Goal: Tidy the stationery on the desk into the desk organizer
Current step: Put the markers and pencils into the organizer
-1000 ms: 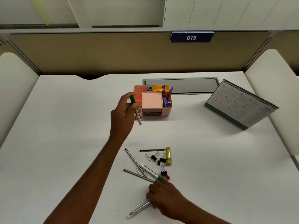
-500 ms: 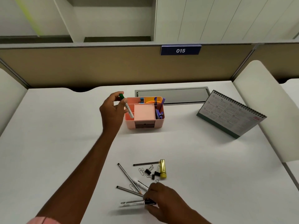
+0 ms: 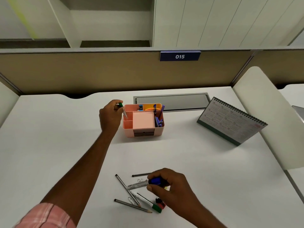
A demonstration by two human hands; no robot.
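A smooth, matte white worktop (image 3: 205,162) carries a boxy pink plastic desk organizer (image 3: 128,133) with squared compartments and a dark drawer front. It stands toward the back. A slim green-capped marker (image 3: 123,109) is pinched in the curled fingers of the left hand (image 3: 110,116), its lower end at the organizer's left edge; which compartment cannot be told. A white-barrelled blue-capped marker (image 3: 141,183) is gripped by the right hand (image 3: 174,186) above thin grey pencils (image 3: 131,205), wire paper clips (image 3: 130,199) and a third marker (image 3: 148,203) lying near the front.

L hand (image 3: 110,116) holds green-cap marker (image 3: 122,108) at organizer (image 3: 158,131).
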